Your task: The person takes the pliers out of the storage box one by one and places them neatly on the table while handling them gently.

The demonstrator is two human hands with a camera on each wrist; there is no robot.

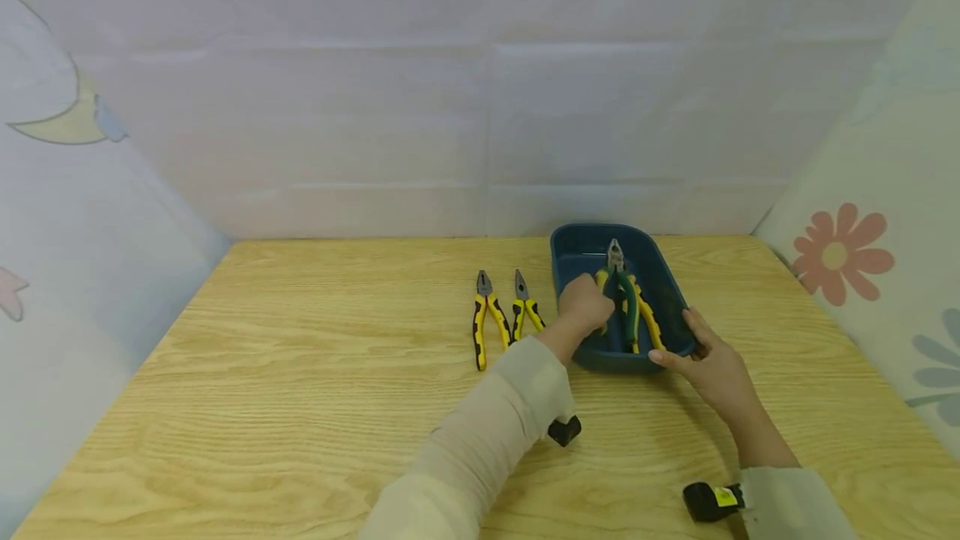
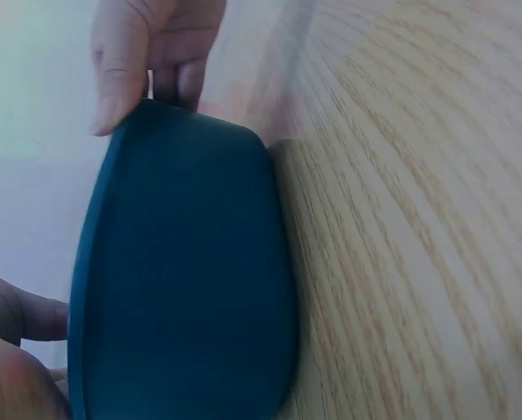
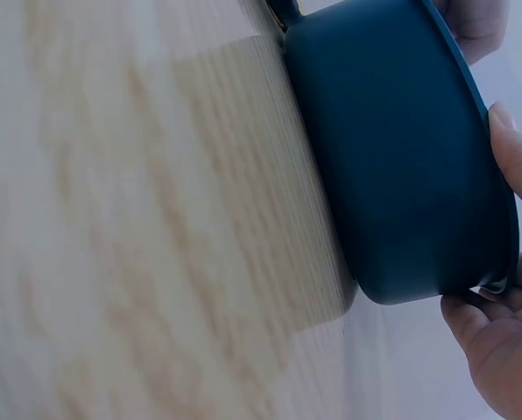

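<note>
A dark blue plastic bin (image 1: pixel 592 363) stands on the table with pliers lying inside. Green-handled pliers (image 1: pixel 632 315) rest on top of yellow-handled pliers (image 1: pixel 649 320). Inside the bin, my left hand (image 1: pixel 587 307) grips one handle of the green pliers; its fingertips are hidden in the head view. My right hand (image 1: pixel 718 373) holds the bin's near right corner, thumb at the rim and fingers along the outer side. In the right wrist view, the right hand (image 3: pixel 506 350) is at the bin's wall (image 3: pixel 392 166).
Left of the bin, two pairs of black-and-yellow pliers lie side by side: one combination pair (image 1: pixel 481 332) and one with narrower jaws (image 1: pixel 519 317). The wooden table (image 1: pixel 300 373) meets a pale cloth backdrop (image 1: pixel 375 107) behind the bin.
</note>
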